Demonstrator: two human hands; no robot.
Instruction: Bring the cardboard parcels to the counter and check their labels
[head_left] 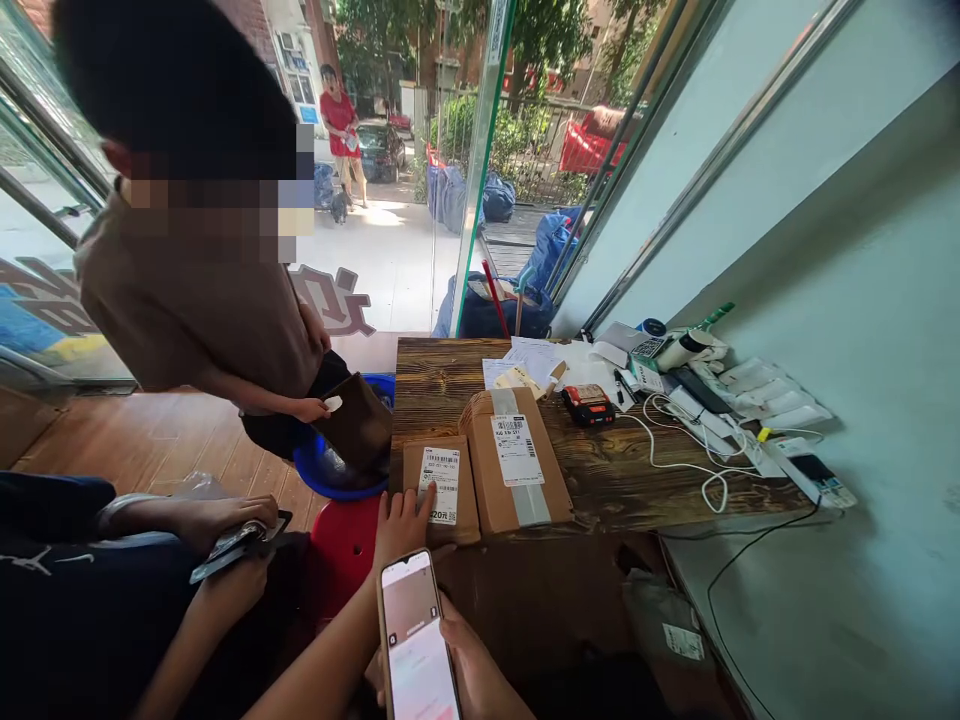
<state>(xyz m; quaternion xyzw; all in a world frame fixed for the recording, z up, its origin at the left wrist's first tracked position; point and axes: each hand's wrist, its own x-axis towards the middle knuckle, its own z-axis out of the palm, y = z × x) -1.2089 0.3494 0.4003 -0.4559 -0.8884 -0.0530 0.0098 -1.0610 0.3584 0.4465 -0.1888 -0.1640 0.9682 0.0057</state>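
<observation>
My left hand lies with its fingers spread on a small flat cardboard box, the index finger on the edge of its white label. Beside that box, to the right, stands a larger cardboard box with grey tape and a white label. My right hand is closed around a smartphone, held upright in front of the table edge. Its screen is lit, pale with a brownish upper part.
On the wooden table lie papers, a black-and-orange handheld device and tangled white cables. A person at the left holds an open carton over a blue basin. Another person's hands hold a phone and a plastic packet. A red stool stands below.
</observation>
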